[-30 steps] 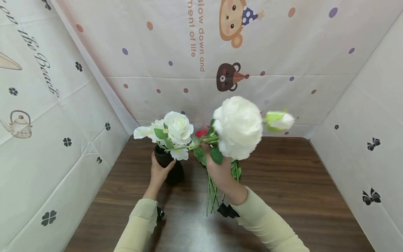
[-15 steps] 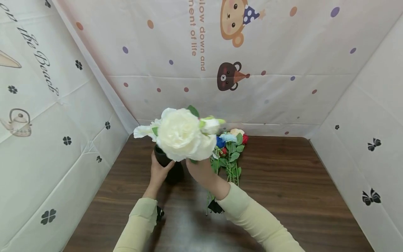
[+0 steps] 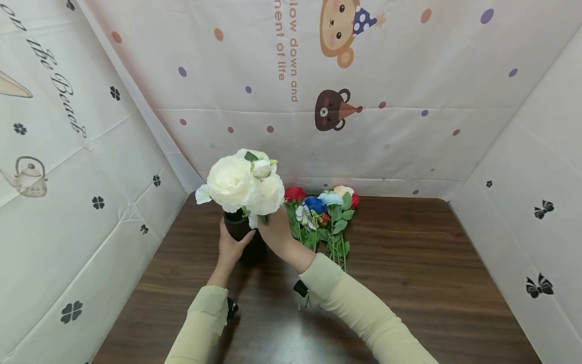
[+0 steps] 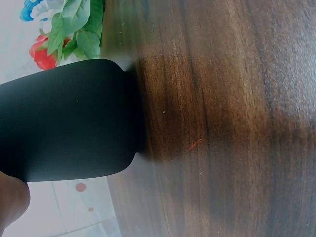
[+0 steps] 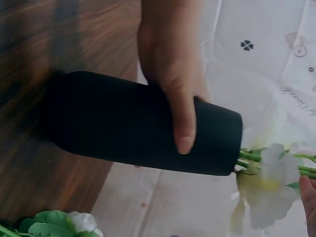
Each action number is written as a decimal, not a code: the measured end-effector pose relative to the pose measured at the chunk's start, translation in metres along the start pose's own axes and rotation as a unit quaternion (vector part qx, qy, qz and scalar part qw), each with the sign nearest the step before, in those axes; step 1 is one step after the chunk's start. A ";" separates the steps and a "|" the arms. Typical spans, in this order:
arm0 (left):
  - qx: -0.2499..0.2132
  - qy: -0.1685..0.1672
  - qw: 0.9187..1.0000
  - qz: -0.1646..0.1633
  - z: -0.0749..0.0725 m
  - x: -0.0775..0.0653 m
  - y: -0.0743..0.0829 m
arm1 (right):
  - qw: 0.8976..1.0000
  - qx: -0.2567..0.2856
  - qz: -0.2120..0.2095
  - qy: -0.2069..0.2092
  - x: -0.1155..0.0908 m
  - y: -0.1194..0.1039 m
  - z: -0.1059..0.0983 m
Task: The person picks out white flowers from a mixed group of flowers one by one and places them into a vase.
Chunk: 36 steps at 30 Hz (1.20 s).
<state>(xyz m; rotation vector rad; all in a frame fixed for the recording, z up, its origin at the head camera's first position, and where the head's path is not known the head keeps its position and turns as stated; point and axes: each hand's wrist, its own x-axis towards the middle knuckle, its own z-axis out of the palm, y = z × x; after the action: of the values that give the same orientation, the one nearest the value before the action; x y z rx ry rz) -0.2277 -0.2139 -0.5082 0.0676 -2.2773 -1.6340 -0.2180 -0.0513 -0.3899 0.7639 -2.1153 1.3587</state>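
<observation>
My left hand (image 3: 231, 247) grips the black vase (image 3: 238, 228) round its upper part; in the right wrist view the left thumb lies across the vase's side. The vase stands upright on the table. Beside its mouth my right hand (image 3: 282, 232) holds a white flower stem with a large full bloom (image 3: 232, 184) and a small bud (image 3: 261, 168). At the right wrist view's edge, the right hand's fingertips (image 5: 308, 202) pinch green stems (image 5: 307, 170). A white flower (image 5: 269, 187) stands in the vase mouth. The lower end of the held stem is hard to make out.
Right of the vase lie several flowers on the wooden table (image 3: 409, 273): a red rose (image 3: 295, 194), a blue one (image 3: 315, 204), a light blue one (image 3: 331, 198) and a peach one (image 3: 343, 190). Printed cloth walls (image 3: 373, 146) enclose the table's back and sides.
My right hand has moved left with the white flower stem, from above the lying flowers to the vase mouth; its bloom has swung upright. The left hand stays on the vase.
</observation>
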 end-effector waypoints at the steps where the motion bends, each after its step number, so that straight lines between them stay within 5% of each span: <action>1: 0.002 0.001 1.000 0.000 0.000 0.000 0.000 | 1.000 0.000 0.008 -0.006 0.001 0.001 0.002; 9: 0.014 0.007 1.000 0.000 0.000 0.001 0.000 | 0.996 0.045 0.080 -0.013 0.016 0.017 0.013; 16: 0.005 0.003 1.000 -0.017 -0.001 0.001 0.001 | 0.989 0.031 0.129 -0.066 0.025 0.030 0.020; 25: -0.003 -0.001 1.000 -0.016 -0.001 0.002 -0.001 | 0.988 0.038 0.136 -0.069 0.018 0.045 0.029; 30: 0.011 0.008 1.000 -0.020 -0.002 0.003 -0.002 | 0.975 0.076 0.191 -0.086 0.010 0.043 0.024; 36: 0.023 0.009 0.999 -0.028 0.000 0.003 -0.001 | 0.977 0.064 0.199 -0.034 -0.009 0.067 0.003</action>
<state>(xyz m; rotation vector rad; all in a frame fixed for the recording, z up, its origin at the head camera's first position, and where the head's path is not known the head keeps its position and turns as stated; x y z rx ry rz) -0.2306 -0.2150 -0.5085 0.1590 -2.3194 -1.6004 -0.2584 -0.0294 -0.4396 0.4513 -2.3412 1.7084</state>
